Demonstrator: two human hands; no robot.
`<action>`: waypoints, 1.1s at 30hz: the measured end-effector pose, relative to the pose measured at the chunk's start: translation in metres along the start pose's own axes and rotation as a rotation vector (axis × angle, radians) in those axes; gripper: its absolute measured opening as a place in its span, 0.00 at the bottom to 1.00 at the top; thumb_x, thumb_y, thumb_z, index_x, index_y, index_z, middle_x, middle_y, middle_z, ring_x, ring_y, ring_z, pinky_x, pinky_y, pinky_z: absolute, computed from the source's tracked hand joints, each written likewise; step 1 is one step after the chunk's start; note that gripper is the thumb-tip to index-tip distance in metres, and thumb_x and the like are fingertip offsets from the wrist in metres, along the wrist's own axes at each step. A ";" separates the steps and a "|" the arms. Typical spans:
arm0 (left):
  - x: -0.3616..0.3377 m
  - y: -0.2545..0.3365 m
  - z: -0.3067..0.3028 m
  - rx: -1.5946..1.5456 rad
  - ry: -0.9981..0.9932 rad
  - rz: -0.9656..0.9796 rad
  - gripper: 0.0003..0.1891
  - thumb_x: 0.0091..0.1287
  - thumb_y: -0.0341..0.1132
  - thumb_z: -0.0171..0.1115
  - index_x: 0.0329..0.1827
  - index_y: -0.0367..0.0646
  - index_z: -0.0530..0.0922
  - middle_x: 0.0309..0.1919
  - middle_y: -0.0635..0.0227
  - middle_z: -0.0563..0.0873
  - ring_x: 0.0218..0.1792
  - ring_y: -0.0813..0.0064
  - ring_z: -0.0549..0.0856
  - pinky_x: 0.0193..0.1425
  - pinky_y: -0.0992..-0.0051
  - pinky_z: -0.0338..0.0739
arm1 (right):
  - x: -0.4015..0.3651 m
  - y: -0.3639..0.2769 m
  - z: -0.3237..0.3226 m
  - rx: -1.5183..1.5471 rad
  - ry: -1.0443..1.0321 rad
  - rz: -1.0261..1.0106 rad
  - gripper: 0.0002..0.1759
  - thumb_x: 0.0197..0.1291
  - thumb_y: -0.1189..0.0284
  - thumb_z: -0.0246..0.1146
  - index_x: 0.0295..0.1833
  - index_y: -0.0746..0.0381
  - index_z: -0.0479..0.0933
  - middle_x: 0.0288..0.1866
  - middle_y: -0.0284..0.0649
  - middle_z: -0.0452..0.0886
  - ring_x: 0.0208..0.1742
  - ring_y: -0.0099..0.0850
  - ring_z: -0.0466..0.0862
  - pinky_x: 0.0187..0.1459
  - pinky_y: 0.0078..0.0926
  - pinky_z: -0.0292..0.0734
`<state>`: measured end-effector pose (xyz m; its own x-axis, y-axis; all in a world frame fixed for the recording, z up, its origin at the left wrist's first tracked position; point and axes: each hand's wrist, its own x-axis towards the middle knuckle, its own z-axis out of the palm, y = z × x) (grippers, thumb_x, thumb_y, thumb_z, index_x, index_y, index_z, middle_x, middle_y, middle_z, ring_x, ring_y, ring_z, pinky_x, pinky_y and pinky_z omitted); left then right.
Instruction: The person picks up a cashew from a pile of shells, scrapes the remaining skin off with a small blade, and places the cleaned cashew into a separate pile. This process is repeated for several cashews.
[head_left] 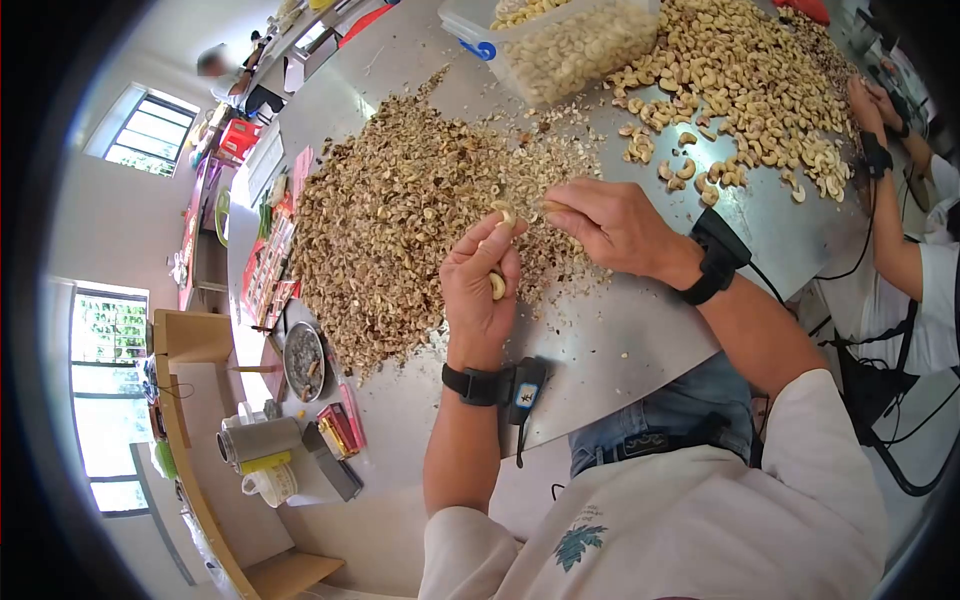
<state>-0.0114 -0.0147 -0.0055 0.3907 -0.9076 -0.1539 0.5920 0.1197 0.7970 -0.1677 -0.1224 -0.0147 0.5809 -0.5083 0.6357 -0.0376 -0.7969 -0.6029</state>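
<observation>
My left hand (482, 285), palm turned up, pinches a pale cashew (507, 213) between thumb and fingertips. A second cashew (497, 287) rests in its curled fingers. Just to the right, my right hand (612, 228) has its thumb and index finger pressed together; a small tan bit shows at the tips, too small to name. The two hands are close but apart. Beneath and beyond them spreads a large heap of brown cashew skins and crumbs (385, 230), with paler flakes (555, 160) on its right side.
A clear plastic tub (575, 50) of peeled cashews stands at the back. Unpeeled-looking cashews (740, 85) lie piled at right, near another person's hands (868, 108). A metal ash dish (304, 360), red packs (340, 430) and a steel cup (262, 440) sit along the left edge.
</observation>
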 end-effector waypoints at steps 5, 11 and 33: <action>-0.002 -0.001 0.003 0.013 0.044 -0.015 0.11 0.66 0.23 0.57 0.50 0.31 0.77 0.38 0.52 0.85 0.16 0.86 0.70 0.16 0.88 0.62 | -0.002 0.001 0.002 -0.028 -0.024 -0.025 0.08 0.58 0.69 0.62 0.40 0.61 0.76 0.30 0.42 0.78 0.31 0.44 0.79 0.30 0.37 0.74; -0.001 -0.002 0.003 0.011 0.010 -0.030 0.10 0.67 0.24 0.56 0.49 0.30 0.77 0.37 0.53 0.85 0.15 0.86 0.69 0.15 0.88 0.61 | -0.003 0.000 0.003 -0.021 -0.023 -0.033 0.08 0.57 0.69 0.62 0.41 0.59 0.77 0.29 0.39 0.78 0.31 0.41 0.80 0.29 0.35 0.74; -0.001 0.010 -0.001 0.034 0.006 -0.148 0.10 0.65 0.24 0.57 0.46 0.28 0.77 0.34 0.54 0.84 0.15 0.86 0.69 0.16 0.87 0.59 | -0.002 0.007 0.001 -0.128 -0.026 -0.094 0.10 0.52 0.72 0.67 0.42 0.57 0.79 0.31 0.37 0.78 0.32 0.38 0.80 0.30 0.31 0.75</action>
<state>-0.0053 -0.0119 0.0024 0.3047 -0.9120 -0.2748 0.6191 -0.0296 0.7847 -0.1686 -0.1270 -0.0209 0.6075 -0.4223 0.6727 -0.0841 -0.8764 -0.4742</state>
